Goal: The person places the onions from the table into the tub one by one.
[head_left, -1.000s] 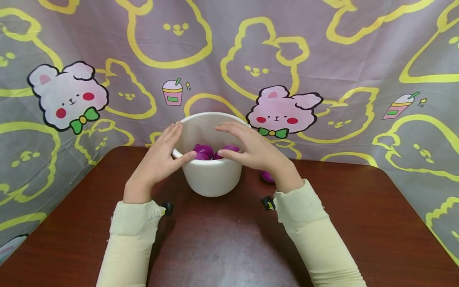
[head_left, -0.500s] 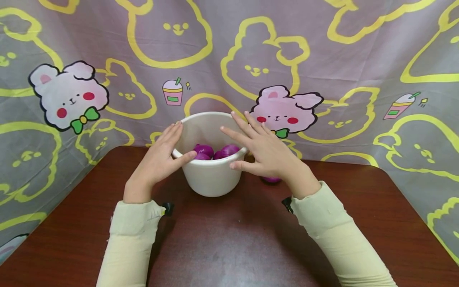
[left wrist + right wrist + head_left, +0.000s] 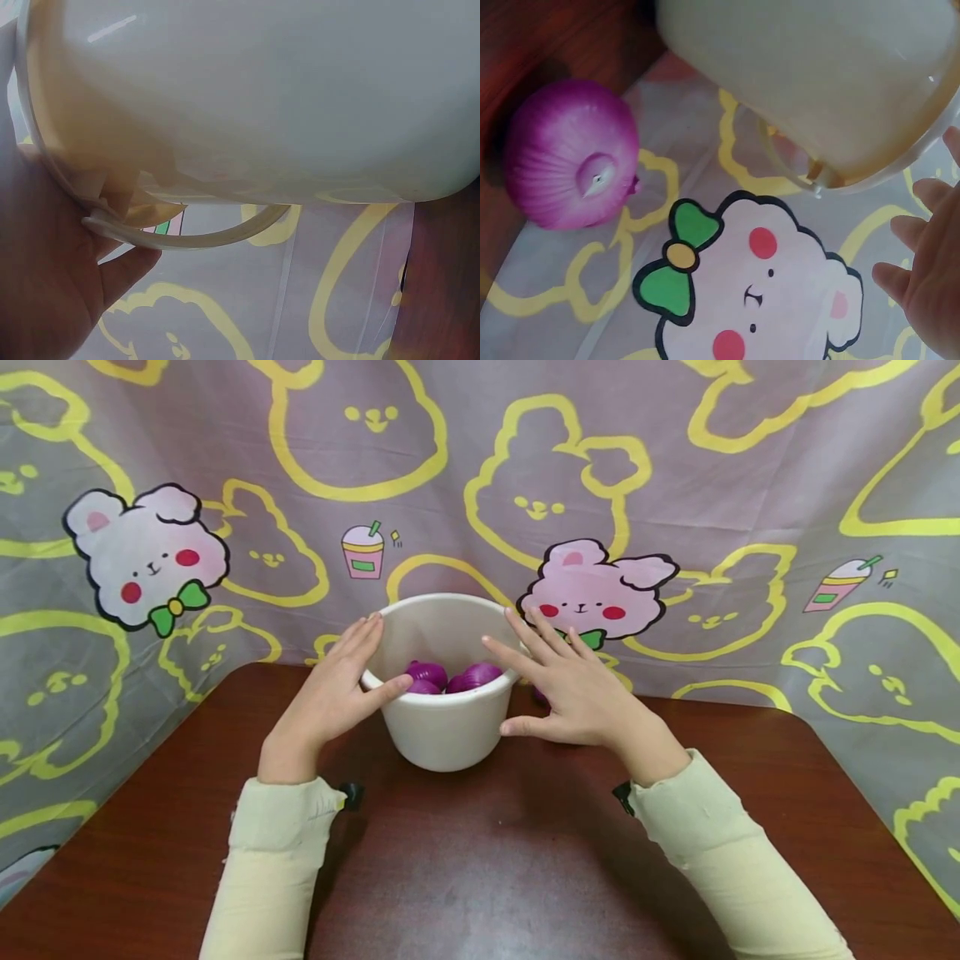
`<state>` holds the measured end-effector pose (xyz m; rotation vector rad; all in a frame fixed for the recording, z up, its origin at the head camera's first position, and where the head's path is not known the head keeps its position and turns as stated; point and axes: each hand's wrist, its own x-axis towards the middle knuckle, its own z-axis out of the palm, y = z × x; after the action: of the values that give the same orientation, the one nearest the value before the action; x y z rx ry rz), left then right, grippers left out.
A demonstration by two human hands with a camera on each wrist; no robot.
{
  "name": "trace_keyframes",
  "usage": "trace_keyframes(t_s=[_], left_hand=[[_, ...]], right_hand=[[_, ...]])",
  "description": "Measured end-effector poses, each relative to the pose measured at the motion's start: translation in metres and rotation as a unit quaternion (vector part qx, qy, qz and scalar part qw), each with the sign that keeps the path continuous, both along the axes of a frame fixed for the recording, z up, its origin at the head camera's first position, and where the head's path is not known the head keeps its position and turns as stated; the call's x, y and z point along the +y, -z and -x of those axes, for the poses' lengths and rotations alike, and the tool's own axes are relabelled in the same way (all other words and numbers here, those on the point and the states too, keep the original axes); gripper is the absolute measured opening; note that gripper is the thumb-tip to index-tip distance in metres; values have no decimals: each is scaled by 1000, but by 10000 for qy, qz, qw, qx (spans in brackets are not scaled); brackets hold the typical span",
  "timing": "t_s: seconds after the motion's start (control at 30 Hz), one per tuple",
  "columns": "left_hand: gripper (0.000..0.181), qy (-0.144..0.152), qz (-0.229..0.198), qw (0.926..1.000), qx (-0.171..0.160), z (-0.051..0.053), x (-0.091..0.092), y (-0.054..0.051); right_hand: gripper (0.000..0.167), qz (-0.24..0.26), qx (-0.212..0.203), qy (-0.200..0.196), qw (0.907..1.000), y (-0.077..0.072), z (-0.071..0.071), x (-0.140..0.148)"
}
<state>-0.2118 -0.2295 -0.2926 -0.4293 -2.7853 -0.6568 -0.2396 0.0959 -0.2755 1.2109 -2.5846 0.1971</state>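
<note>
A white plastic bucket (image 3: 446, 731) stands on the table, with several purple onions (image 3: 426, 675) inside; its wall hides their lower parts. My left hand (image 3: 326, 697) rests on the bucket's left rim, thumb over the front edge and fingers nearly straight along the side. In the left wrist view, a fingertip lies against the bucket's curved handle (image 3: 225, 238). Spread wide, my right hand (image 3: 581, 697) is beside the right rim and holds nothing; whether a fingertip touches the rim I cannot tell. Another purple onion (image 3: 574, 154) lies right of the bucket, mostly hidden behind that hand in the head view.
The table (image 3: 465, 868) is dark reddish-brown wood. Behind it hangs a grey-pink cloth (image 3: 442, 468) printed with yellow bear outlines and rabbit faces, close to the bucket's back. Small black devices sit at both wrists.
My right hand has moved right and a little toward me, from over the bucket's opening to beside its rim, with its fingers spreading. The left hand and the bucket have stayed in place.
</note>
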Motion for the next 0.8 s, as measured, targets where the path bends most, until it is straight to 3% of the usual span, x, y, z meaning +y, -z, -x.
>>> trace_keyframes(t_s=[0.33, 0.8], left_hand=[[97, -1, 5, 10000, -39, 0, 1, 1], [98, 52, -13, 10000, 59, 1, 0, 1]], right_hand=[[98, -180, -197, 223, 9994, 10, 3, 16], [103, -11, -317, 563, 9979, 25, 8, 34]])
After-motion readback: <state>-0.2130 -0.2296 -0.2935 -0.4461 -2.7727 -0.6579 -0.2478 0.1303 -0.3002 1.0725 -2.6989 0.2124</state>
